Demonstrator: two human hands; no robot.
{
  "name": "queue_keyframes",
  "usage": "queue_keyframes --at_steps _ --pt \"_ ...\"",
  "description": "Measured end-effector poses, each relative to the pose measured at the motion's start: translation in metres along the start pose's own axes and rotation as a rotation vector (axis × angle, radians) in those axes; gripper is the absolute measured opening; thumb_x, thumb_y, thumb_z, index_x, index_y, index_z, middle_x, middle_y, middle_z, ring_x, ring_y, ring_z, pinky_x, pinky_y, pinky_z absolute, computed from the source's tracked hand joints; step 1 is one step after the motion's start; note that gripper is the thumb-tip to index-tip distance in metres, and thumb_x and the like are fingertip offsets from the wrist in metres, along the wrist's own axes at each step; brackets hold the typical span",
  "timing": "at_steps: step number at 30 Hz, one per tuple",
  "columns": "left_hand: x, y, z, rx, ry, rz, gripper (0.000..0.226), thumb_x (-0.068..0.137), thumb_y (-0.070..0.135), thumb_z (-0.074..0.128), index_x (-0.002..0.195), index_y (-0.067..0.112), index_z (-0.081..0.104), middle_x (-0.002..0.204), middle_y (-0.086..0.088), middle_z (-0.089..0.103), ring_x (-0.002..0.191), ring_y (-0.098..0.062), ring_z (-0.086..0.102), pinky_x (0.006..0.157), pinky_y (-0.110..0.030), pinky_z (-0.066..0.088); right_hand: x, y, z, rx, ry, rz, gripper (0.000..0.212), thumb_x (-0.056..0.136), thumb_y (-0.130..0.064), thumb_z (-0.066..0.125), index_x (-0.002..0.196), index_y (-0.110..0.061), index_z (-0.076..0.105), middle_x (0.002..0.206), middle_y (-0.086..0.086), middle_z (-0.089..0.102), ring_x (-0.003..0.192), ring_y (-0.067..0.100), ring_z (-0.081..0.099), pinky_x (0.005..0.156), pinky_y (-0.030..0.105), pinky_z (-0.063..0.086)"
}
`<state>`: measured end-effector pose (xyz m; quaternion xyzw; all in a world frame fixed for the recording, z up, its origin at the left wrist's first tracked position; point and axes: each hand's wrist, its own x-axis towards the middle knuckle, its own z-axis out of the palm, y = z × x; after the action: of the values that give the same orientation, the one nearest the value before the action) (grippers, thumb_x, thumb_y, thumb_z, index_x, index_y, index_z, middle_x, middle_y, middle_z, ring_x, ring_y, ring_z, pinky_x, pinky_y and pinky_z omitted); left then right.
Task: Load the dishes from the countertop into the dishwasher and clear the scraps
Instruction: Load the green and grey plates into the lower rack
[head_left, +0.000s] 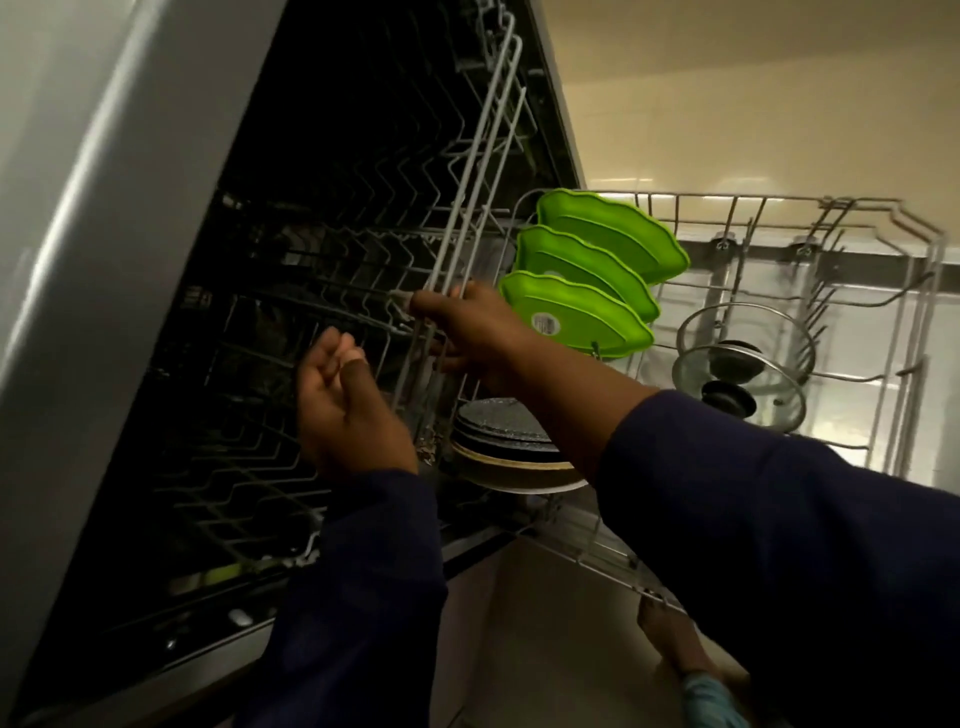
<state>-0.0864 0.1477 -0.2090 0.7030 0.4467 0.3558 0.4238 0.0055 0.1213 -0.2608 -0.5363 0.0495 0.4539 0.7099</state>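
A: What sits in your pulled-out grey wire lower rack (779, 218)?

B: Three green scalloped plastic plates (587, 312) stand on edge in a row at its near end; beside them two glass lids with black knobs (748, 358); below the plates, stacked dark round plates (509, 441).

A: Your hands?

B: Your right hand (467, 332) grasps the grey wire upper rack (467, 182)'s front edge, just left of the green plates. Your left hand (348, 405) is loosely curled, holding nothing.

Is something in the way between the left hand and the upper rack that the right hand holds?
Nothing visible. The left hand is open just beside the upper rack, whose front wire the right hand grips.
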Motion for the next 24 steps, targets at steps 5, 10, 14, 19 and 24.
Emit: queue_keyframes --at_steps 5,10,14,19,24 --pt "-0.012 0.013 0.011 -0.007 -0.035 -0.035 0.020 0.092 0.009 0.046 0.109 0.017 0.053 0.104 0.001 0.060 0.096 -0.007 0.060 0.094 -0.032 0.047 -0.032 -0.005 -0.036 -0.021 -0.001 -0.029 0.021 0.083 -0.025 0.064 0.090 -0.010 0.052 0.063 0.003 0.048 0.052 0.018 0.051 0.056 0.030 0.047" --pt "-0.042 0.023 0.033 -0.040 -0.115 -0.099 0.019 0.093 0.008 0.045 0.109 0.014 0.052 0.106 -0.003 0.058 0.095 -0.009 0.057 0.093 -0.033 0.045 -0.082 -0.004 -0.097 0.039 0.051 -0.020 0.020 0.090 -0.017 0.057 0.075 -0.017 0.045 0.067 0.002 0.048 0.055 0.018 0.050 0.049 0.022 0.047" --pt "-0.075 0.033 0.049 -0.040 -0.202 -0.130 0.016 0.094 0.012 0.046 0.107 0.018 0.052 0.108 0.000 0.058 0.100 -0.010 0.057 0.094 -0.030 0.045 -0.118 0.005 -0.148 0.078 0.114 0.010 0.019 0.087 -0.018 0.062 0.091 -0.017 0.043 0.078 0.001 0.058 0.074 0.027 0.060 0.054 0.026 0.053" --pt "-0.104 0.046 0.067 -0.043 -0.256 -0.141 0.018 0.092 0.009 0.047 0.108 0.015 0.055 0.108 -0.006 0.061 0.101 -0.013 0.058 0.094 -0.033 0.046 -0.157 0.009 -0.187 0.085 0.195 0.006 0.014 0.088 -0.015 0.059 0.087 -0.017 0.046 0.077 0.001 0.055 0.079 0.028 0.057 0.065 0.032 0.046" --pt "-0.124 0.045 0.076 -0.012 -0.297 -0.155 0.023 0.092 0.010 0.048 0.113 0.010 0.056 0.116 -0.013 0.062 0.105 -0.019 0.059 0.089 -0.028 0.046 -0.191 0.007 -0.214 0.073 0.232 0.026 0.009 0.090 -0.013 0.055 0.094 -0.015 0.047 0.080 0.000 0.057 0.065 0.020 0.062 0.064 0.030 0.042"
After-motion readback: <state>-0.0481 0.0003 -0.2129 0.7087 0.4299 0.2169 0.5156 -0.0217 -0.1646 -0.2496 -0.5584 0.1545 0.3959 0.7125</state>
